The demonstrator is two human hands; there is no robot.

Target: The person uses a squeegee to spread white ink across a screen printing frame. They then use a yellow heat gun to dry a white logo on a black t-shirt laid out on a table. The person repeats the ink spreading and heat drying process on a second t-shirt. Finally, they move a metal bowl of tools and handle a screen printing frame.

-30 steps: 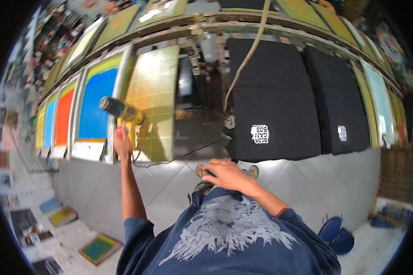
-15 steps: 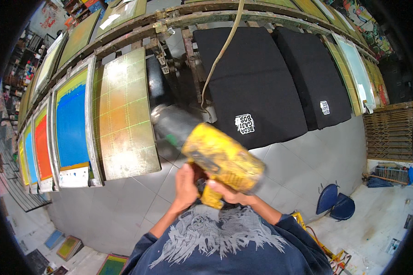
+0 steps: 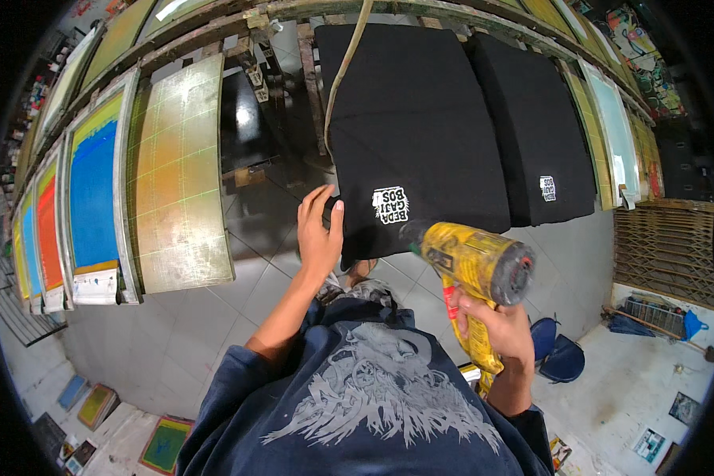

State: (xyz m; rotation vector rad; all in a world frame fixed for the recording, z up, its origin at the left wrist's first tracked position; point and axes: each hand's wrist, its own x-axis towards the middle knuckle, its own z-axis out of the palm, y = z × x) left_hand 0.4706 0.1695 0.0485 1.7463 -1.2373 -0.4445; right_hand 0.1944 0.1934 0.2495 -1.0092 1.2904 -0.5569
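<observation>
My right hand [image 3: 497, 327] grips the handle of a yellow heat gun [image 3: 470, 255]. Its dark nozzle [image 3: 412, 236] points left, close to the near edge of a black shirt [image 3: 420, 119] spread on a board. A small white print [image 3: 391, 205] sits near that edge. My left hand [image 3: 319, 242], its fingers stretched out, is at the shirt's left near corner; whether the fingertips touch the cloth is hard to tell. To the right, a second black shirt [image 3: 535, 127] bears a similar white print [image 3: 547, 189].
A pale cable [image 3: 345, 71] hangs across the first shirt's left side. On the left stand a bare grid-lined board [image 3: 181, 166] and framed screens, one with blue ink [image 3: 94, 190]. Dark blue stools [image 3: 562, 357] stand on the floor at right; wooden rails [image 3: 214, 40] run behind.
My left hand has let go of the heat gun and moved up to the shirt's corner. The gun has swung right and lower, held only in my right hand. The view has shifted slightly.
</observation>
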